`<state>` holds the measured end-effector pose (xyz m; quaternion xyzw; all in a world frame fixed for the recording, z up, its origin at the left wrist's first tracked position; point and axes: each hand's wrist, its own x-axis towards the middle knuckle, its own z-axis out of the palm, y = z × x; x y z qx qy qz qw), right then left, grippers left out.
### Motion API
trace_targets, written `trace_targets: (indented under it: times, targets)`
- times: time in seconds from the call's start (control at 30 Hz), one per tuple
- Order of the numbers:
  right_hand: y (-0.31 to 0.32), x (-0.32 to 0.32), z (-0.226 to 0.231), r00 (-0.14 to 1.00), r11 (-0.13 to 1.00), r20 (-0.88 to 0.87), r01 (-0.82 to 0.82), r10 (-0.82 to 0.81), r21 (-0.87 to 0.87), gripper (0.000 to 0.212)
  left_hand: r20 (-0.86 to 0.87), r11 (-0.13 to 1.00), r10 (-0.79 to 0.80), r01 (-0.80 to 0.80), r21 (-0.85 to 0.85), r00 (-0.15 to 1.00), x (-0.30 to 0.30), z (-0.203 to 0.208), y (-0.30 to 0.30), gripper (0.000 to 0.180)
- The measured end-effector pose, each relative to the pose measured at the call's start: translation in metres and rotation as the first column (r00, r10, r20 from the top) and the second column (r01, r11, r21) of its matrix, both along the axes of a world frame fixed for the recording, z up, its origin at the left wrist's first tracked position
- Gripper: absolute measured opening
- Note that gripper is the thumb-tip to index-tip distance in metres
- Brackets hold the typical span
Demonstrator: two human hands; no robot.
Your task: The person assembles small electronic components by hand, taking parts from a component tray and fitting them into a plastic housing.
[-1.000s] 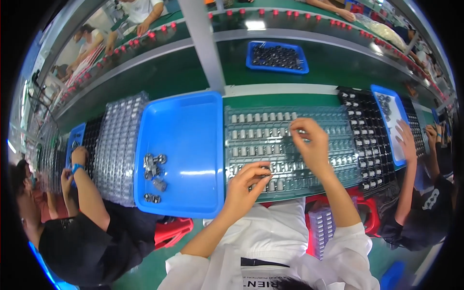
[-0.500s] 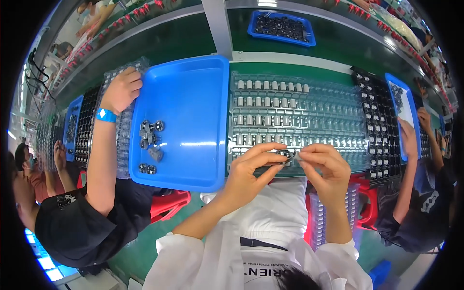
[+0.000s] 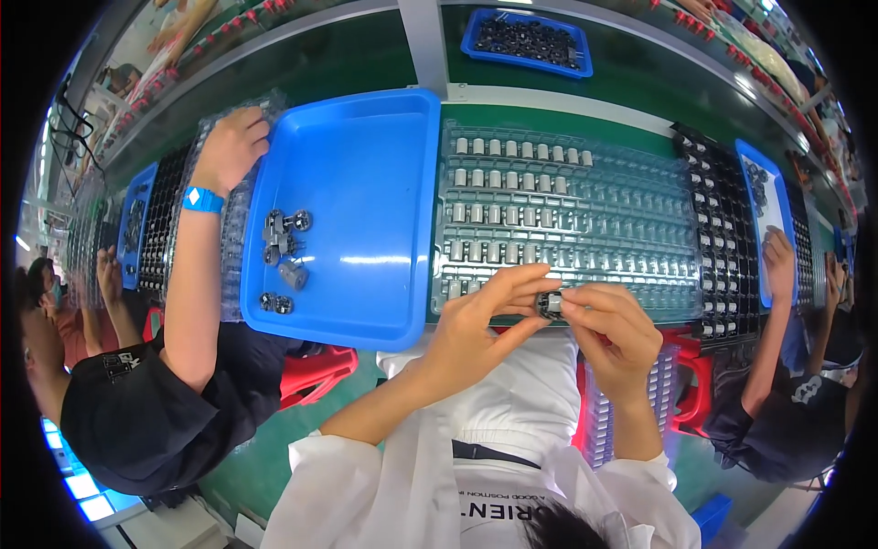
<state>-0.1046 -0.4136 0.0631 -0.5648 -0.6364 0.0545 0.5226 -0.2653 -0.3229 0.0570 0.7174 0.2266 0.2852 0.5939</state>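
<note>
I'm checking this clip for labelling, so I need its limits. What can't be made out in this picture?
Head view only:
- The small dark part pinched between the left hand and right hand: fingers cover most of it, so its shape is unclear.
- The near edge of the clear tray: hidden behind both hands.
- The loose metal parts in the blue tray: too small to identify.

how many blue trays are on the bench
4: a large blue tray left of the clear tray by the hands, a far tray of dark parts, a right tray, and a far-left tray. Others may be hidden at the rim.
</note>
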Motion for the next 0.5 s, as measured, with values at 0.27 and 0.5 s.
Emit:
trace_targets:
  times: [0.27,0.5]
  targets:
    - [-0.0024,-0.0012,-0.0016,1.0,1.0,0.01,0.009,-0.009,0.018,0.021,0.0,0.999,-0.027,0.027,0.037,1.0,0.0006,0.0015,-0.0009,0.049]
    - [-0.0018,-0.0006,0.0045,0.997,1.0,0.083,-0.002,0.002,0.003,0.019,0.017,0.996,-0.058,0.057,0.07,0.998,-0.0014,0.0039,0.0031,0.049]
